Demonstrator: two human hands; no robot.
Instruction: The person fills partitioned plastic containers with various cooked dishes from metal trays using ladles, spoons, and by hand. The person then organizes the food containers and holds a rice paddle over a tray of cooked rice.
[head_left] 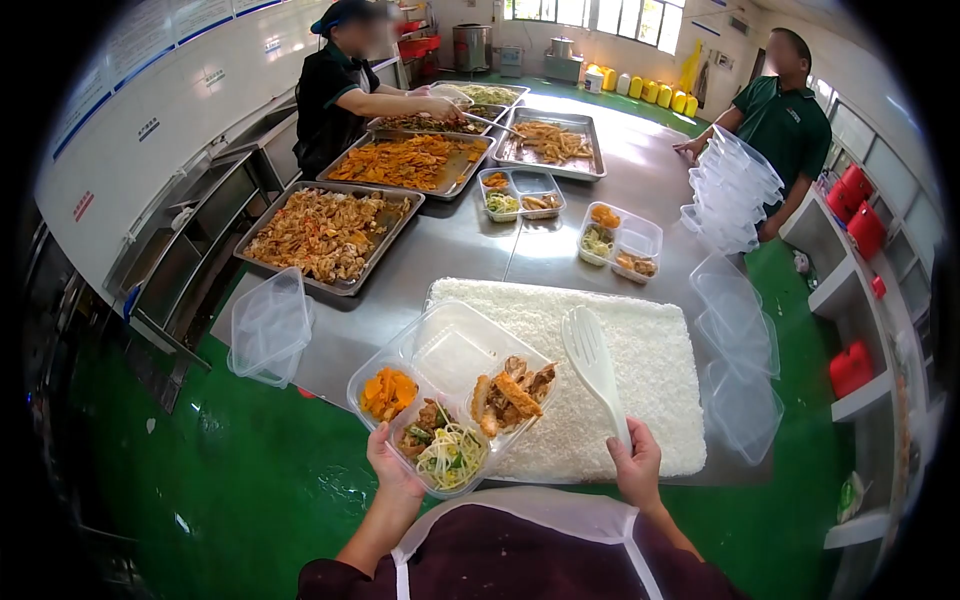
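My left hand [393,470] grips the near corner of a clear compartment meal box [452,352]. The box holds orange vegetable pieces, fried strips and shredded greens, while its large compartment is bare. My right hand [636,466] holds the handle of a white slotted rice paddle [590,360], blade up, over a wide tray of white rice [640,400]. The box hangs over the tray's near left corner.
Steel trays of cooked food [322,233] line the metal table [455,240]. Two part-filled boxes [620,240] sit mid-table. Stacks of lids and empty boxes [268,327] stand left and right. One person serves at far left, another stands at far right by a stack of containers [735,185].
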